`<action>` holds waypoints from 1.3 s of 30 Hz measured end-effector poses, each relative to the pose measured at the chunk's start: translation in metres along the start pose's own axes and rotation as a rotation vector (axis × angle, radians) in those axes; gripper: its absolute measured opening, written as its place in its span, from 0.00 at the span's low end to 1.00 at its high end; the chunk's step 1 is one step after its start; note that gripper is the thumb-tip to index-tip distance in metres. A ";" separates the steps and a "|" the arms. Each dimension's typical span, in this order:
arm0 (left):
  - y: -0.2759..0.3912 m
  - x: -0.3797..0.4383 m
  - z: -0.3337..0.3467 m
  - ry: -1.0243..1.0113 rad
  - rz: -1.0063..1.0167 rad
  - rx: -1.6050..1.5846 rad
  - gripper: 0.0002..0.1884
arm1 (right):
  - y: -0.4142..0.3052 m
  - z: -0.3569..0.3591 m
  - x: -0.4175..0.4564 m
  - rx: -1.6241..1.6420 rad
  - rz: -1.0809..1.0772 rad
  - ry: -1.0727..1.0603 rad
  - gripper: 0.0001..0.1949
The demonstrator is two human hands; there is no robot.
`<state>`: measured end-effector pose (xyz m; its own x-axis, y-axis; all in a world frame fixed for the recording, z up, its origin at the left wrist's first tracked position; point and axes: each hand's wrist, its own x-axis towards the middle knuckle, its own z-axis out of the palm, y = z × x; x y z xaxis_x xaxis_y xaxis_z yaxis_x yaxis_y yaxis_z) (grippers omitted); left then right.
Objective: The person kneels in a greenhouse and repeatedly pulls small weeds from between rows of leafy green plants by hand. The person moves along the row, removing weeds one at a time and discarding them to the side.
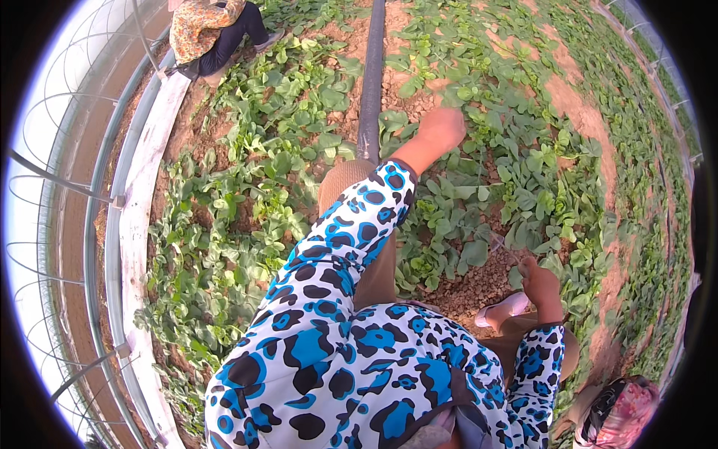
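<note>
My left hand (pixel 443 132) reaches out over the leafy green plants (pixel 477 90) just right of the dark pipe. Its fingers curl down and away from view, so whether they grip a leaf cannot be told. Lower on the right, my right hand (pixel 543 283) is closed around the handle of a thin hand tool (pixel 509 248). The tool's slender metal part points up and left toward the leaves, and its tip is hard to make out. Below it is a patch of bare crumbly soil (pixel 488 280), close to my light-coloured shoe (pixel 503 308).
A dark pipe (pixel 372 84) runs lengthwise through the bed, ending visibly at my bent knee (pixel 342 182). At left are a pale border strip (pixel 137 224) and greenhouse hoops (pixel 61 177). One person (pixel 205 33) sits upper left; another person's patterned head covering (pixel 622 412) shows lower right.
</note>
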<state>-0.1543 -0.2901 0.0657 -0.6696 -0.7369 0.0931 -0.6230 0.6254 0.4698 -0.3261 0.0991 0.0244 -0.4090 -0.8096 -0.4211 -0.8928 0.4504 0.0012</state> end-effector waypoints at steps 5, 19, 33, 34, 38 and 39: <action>0.017 -0.012 -0.006 -0.056 0.063 -0.176 0.16 | -0.009 -0.015 0.004 0.128 -0.061 0.170 0.22; 0.018 -0.001 0.041 0.145 0.118 -0.349 0.16 | -0.047 -0.039 0.006 0.143 -0.130 0.277 0.20; 0.039 -0.037 0.071 -0.234 -0.448 -1.542 0.08 | -0.031 -0.044 -0.008 0.092 -0.042 0.200 0.12; 0.041 -0.038 0.072 -0.243 -0.438 -1.568 0.08 | -0.029 -0.049 -0.008 0.097 -0.025 0.188 0.12; 0.065 -0.052 0.091 -0.283 -0.518 -1.551 0.10 | -0.010 -0.053 -0.006 0.166 0.013 0.271 0.15; 0.068 -0.056 0.102 -0.347 -0.508 -1.546 0.11 | -0.003 -0.050 -0.001 0.233 0.050 0.253 0.15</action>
<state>-0.2001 -0.1802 0.0032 -0.7213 -0.5520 -0.4183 0.0293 -0.6278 0.7778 -0.3325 0.0802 0.0698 -0.5113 -0.8386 -0.1878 -0.8151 0.5425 -0.2033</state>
